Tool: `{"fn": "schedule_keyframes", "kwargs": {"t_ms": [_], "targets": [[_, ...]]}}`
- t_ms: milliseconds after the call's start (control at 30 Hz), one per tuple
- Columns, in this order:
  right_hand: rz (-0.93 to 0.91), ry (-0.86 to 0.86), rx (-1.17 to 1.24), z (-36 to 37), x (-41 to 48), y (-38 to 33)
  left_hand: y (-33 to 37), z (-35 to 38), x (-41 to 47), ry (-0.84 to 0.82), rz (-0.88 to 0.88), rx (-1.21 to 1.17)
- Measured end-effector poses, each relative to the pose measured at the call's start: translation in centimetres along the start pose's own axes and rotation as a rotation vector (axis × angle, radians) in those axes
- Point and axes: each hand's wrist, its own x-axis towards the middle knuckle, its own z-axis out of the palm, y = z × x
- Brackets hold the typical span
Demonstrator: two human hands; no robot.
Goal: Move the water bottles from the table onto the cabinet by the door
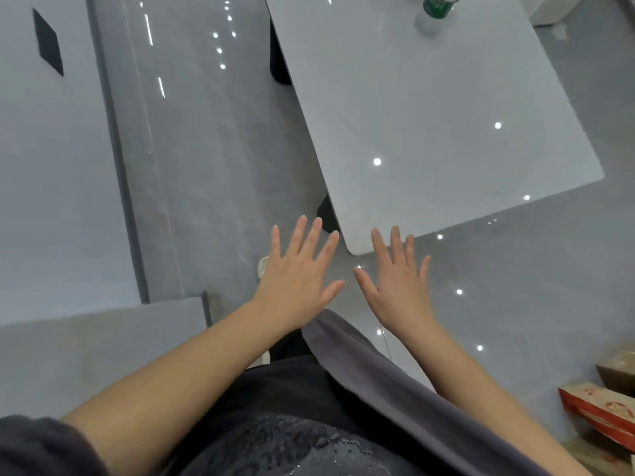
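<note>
You are holding both hands out in front of you, palms down and backs toward the camera, and neither is gripping anything. Your left hand (299, 273) is spreading its fingers straight and wide over the glossy grey floor (213, 149). Your right hand (398, 280) is doing the same just beside it, thumbs nearly meeting between the two. The white table (446, 115) is lying ahead of your hands, and its rounded near corner is showing just past your right fingertips, which are overlapping its edge in this view; whether they are touching it is not clear. The water bottle (438, 6), clear with a green label, is standing on the far end of that table, well apart from both hands and ahead of your right one, partly cut off by the top of the picture. A pale shoe tip (263, 267) is peeking out just left of your left hand. Cardboard boxes (601, 407) with red print are sitting far to the right of your right forearm. A pale wall (51, 166) is running along well left of your left arm.
</note>
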Motion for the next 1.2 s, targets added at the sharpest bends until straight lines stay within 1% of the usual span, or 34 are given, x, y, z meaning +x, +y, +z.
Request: {"fn": "schedule_keyframes", "kwargs": {"t_ms": [133,333,433,600,700,800,900,1033,1200], "targets": [[0.062,-0.044,0.000,-2.9,5.8,-1.7,-3.5,-3.2,4.9,-0.033,0.039,0.053],[0.034,-0.101,-0.054,-6.2,12.0,-4.9,-7.7,-7.0,10.7,-0.053,0.033,0.028],[0.050,-0.118,-0.070,-7.2,14.4,-6.6,-9.9,-8.2,13.1,-0.073,0.059,0.004],[0.169,-0.117,-0.047,-8.5,18.6,-9.8,-15.3,-10.5,17.9,-0.100,0.160,0.012],[0.267,-0.074,0.022,-9.4,21.4,-12.6,-19.5,-12.5,21.3,-0.129,0.237,0.059],[0.376,-0.061,0.106,-10.3,24.4,-16.4,-23.9,-15.5,25.1,-0.124,0.318,0.129],[0.425,-0.059,0.160,-11.1,27.3,-19.8,-26.9,-18.3,28.1,-0.108,0.409,0.179],[0.512,-0.043,0.233,-12.1,30.1,-22.4,-29.0,-20.1,31.9,-0.132,0.525,0.232],[0.632,-0.045,0.296,-13.2,33.4,-22.3,-29.7,-22.0,37.1,-0.177,0.604,0.240]]}}
